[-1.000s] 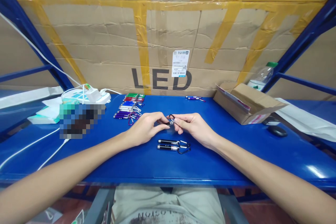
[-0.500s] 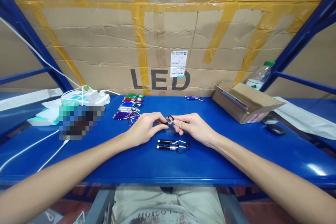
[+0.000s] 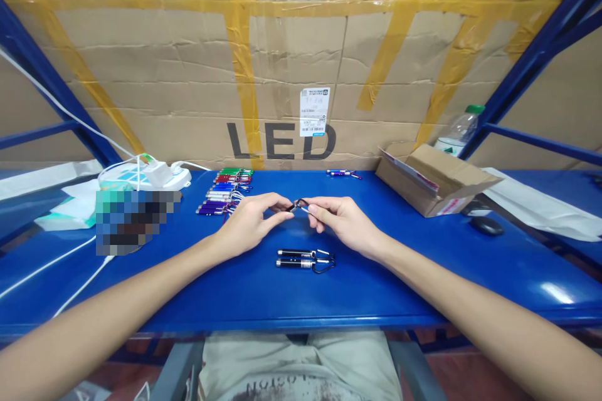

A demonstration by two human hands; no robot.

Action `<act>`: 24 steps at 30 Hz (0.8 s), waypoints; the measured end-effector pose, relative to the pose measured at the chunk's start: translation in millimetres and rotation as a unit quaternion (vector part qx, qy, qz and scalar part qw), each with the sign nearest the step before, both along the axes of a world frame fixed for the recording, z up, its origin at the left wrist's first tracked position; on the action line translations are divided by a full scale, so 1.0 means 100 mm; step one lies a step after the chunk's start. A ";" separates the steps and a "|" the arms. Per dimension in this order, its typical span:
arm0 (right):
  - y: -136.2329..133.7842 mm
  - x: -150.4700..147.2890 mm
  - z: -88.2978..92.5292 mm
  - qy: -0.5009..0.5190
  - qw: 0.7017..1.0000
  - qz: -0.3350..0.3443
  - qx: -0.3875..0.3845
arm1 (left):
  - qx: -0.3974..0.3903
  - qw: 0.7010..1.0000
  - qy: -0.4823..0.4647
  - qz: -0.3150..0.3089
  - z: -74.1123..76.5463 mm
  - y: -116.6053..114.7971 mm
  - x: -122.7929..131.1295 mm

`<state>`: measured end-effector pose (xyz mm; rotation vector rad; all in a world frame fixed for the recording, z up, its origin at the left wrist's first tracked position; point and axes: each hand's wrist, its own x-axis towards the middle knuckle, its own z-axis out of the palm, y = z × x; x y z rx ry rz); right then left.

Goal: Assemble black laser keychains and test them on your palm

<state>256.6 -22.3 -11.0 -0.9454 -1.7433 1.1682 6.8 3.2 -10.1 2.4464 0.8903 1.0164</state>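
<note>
Steadying is best done with light pressure. The black clip (image 3: 301,201) is pinched by the right hand (image 3: 345,219) and, apparently, the left hand (image 3: 251,220), above the bench (image 3: 352,301), behind its front edge.

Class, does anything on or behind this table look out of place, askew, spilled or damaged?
The blue-purple clip pens alone at the back of the table seem out of place, as the other coloured pens are grouped farther left. The cardboard behind is creased. I see no spill.
</note>
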 end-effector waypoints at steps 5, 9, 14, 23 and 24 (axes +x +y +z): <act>0.05 0.04 -0.01 0.035 0.998 -0.046 -0.036 | -0.039 0.999 -0.022 0.003 -0.01 -0.01 0.01; 0.07 0.03 -0.03 0.049 0.996 -0.055 -0.054 | -0.032 0.999 -0.009 -0.003 -0.01 -0.02 0.02; 0.10 0.04 -0.05 0.031 0.995 -0.047 -0.082 | -0.063 0.998 -0.003 -0.012 -0.05 -0.01 0.02; 0.07 0.03 -0.04 0.072 0.988 -0.040 -0.133 | -0.118 0.993 -0.002 -0.021 -0.06 0.01 0.02; 0.07 0.03 -0.04 0.078 0.986 -0.040 -0.139 | -0.121 0.992 -0.001 -0.020 -0.06 0.01 0.02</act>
